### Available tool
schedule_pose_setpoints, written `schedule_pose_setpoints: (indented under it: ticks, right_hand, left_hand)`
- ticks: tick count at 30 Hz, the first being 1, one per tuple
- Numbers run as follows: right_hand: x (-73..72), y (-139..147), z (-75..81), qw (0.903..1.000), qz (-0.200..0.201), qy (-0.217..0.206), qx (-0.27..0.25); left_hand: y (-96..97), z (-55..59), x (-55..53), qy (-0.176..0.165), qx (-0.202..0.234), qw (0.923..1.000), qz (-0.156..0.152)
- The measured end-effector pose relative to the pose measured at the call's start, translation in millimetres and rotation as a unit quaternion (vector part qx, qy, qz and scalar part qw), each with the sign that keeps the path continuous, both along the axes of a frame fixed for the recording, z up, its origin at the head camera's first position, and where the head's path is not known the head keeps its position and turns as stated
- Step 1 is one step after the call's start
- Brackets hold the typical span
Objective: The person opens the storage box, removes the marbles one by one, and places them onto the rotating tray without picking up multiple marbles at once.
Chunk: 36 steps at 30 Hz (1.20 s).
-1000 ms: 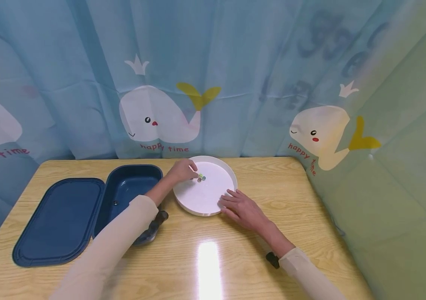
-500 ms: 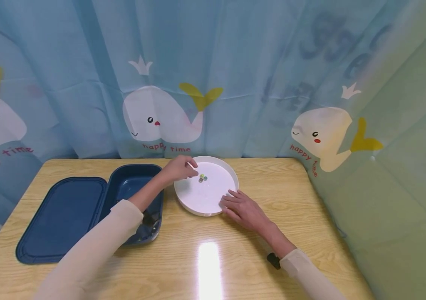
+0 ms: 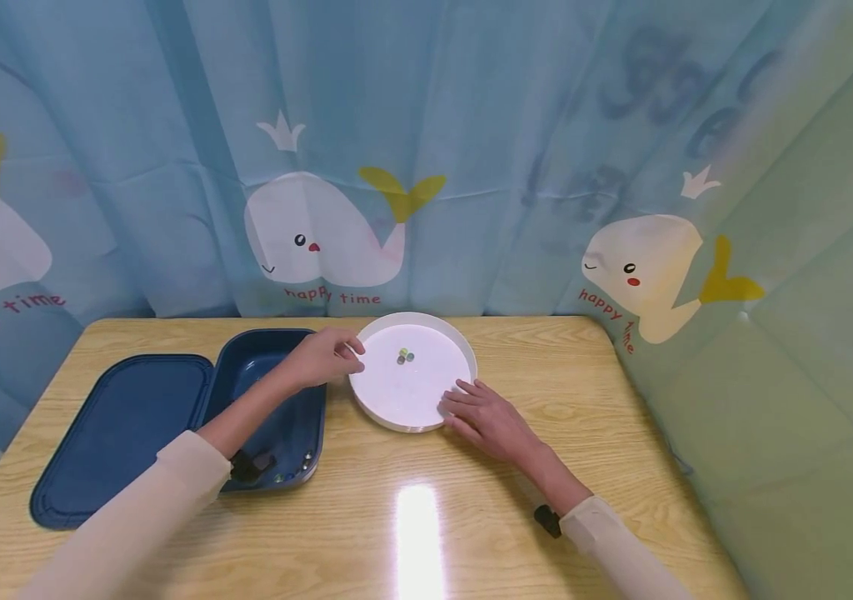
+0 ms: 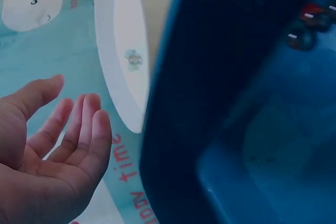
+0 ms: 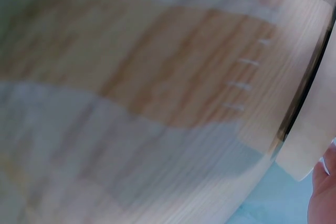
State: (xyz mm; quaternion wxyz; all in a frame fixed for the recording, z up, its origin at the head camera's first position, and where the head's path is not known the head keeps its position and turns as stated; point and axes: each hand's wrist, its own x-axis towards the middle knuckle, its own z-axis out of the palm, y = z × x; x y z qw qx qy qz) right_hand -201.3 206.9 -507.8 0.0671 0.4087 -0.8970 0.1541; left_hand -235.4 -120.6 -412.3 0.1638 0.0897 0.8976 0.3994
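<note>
In the head view my left hand (image 3: 324, 358) hovers between the blue box (image 3: 299, 427) and the round white tray (image 3: 426, 392), its fingertips over the tray's left rim. The left wrist view shows that hand (image 4: 63, 153) with loosely bent fingers, thumb apart and nothing held. Three small glass marbles (image 3: 406, 357) sit close together on the tray, behind its centre. At the tray's front right, my right hand (image 3: 486, 418) rests extended fingers over the rim. Only a bit of the right hand (image 5: 323, 192) shows in the right wrist view, beside the tray's side (image 5: 310, 124).
More marbles (image 4: 301, 36) lie inside the box, near its front end in the head view (image 3: 307, 459). Left of the box is a flat dark blue lid (image 3: 127, 433). The wooden table (image 3: 546, 358) ends against a whale-print curtain (image 3: 486, 167).
My left hand has drawn back leftward from beside the marbles to the tray's left rim. The three marbles stay on the tray, and my right hand keeps its place.
</note>
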Motion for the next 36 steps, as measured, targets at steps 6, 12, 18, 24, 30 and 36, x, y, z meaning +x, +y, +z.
schedule_pose_setpoints:
  ticks: [6,12,18,24,30,36]
  right_hand:
    - [-0.4,0,-0.5,1.0,0.004,0.005,-0.005]
    - [-0.6,0,-1.2,1.0,0.004,0.006,-0.005]
    - [0.3,0,-1.1,1.0,0.001,-0.001,-0.002]
    - [0.5,-1,-0.6,1.0,0.001,-0.001,-0.006]
    - [0.1,-1,-1.0,1.0,0.002,0.0,-0.007]
    - [-0.1,-1,-1.5,1.0,0.001,0.0,-0.007]
  left_hand:
    - [-18.1,-1.6,17.9,0.024,0.016,0.9995,-0.012]
    - [-32.8,-7.3,33.6,0.03,0.027,0.9991,-0.013]
    - [-47.7,-18.5,47.9,0.039,0.025,0.9988,-0.015]
    - [-57.2,-28.8,63.1,0.039,0.023,0.9989,-0.007]
    - [-60.7,-37.7,76.9,0.013,0.037,0.9991,-0.015]
    - [-61.3,-47.7,83.3,-0.007,0.038,0.999,-0.02]
